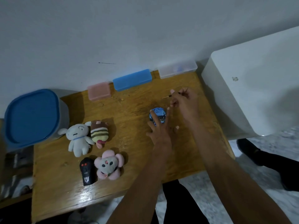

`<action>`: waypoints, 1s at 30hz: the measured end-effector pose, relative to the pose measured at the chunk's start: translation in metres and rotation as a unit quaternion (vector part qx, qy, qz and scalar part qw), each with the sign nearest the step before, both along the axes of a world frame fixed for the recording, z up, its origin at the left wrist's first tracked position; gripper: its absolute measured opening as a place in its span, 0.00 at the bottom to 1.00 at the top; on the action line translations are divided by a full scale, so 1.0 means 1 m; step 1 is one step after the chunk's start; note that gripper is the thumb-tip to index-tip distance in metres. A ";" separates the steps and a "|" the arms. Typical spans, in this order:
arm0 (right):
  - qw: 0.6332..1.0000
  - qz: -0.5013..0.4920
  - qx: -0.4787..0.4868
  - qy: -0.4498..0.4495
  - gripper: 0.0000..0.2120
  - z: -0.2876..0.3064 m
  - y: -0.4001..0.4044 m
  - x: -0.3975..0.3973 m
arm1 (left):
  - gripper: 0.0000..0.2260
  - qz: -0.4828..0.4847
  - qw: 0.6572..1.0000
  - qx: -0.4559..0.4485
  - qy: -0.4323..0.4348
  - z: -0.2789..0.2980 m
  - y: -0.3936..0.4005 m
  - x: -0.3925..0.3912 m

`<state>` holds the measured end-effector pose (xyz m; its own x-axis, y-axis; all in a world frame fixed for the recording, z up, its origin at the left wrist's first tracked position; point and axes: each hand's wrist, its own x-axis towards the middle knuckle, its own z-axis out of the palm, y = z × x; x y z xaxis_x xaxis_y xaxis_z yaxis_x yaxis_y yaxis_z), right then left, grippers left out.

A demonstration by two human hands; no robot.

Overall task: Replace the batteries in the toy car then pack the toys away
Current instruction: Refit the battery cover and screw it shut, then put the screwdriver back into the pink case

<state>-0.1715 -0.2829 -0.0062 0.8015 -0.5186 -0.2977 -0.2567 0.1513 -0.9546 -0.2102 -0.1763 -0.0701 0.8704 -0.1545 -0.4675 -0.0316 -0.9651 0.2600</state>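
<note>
- Table (129, 110) carries everything; tub (32, 117) lidded, plush toys (90, 143) unpacked.
- Left hand (159, 131) lies spread over the blue toy car (157, 116), upright, apparently unopened.
- Right hand (184, 101) pinches a thin screwdriver (168, 96); battery swap seemingly just starting.

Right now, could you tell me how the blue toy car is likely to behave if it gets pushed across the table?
The blue toy car looks glossy and hard, so fingers may slip on it. If it rests on wheels, it would probably roll on the smooth wooden table. The left hand lies over its near end, which should steady it.
</note>
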 end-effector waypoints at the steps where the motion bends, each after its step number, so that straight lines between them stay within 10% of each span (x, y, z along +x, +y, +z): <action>1: 1.000 0.007 0.009 -0.002 0.07 0.002 0.003 0.003 | 0.37 0.000 1.000 -0.021 -0.006 0.004 0.004 0.000; 13: 0.949 0.266 -0.168 0.032 0.11 0.004 0.106 0.078 | 0.32 0.134 0.922 -0.213 -0.293 0.051 0.165 0.083; 30: 0.795 0.361 -0.486 0.043 0.12 -0.067 0.233 0.173 | 0.27 0.105 0.957 -0.206 -0.173 -0.017 0.284 0.223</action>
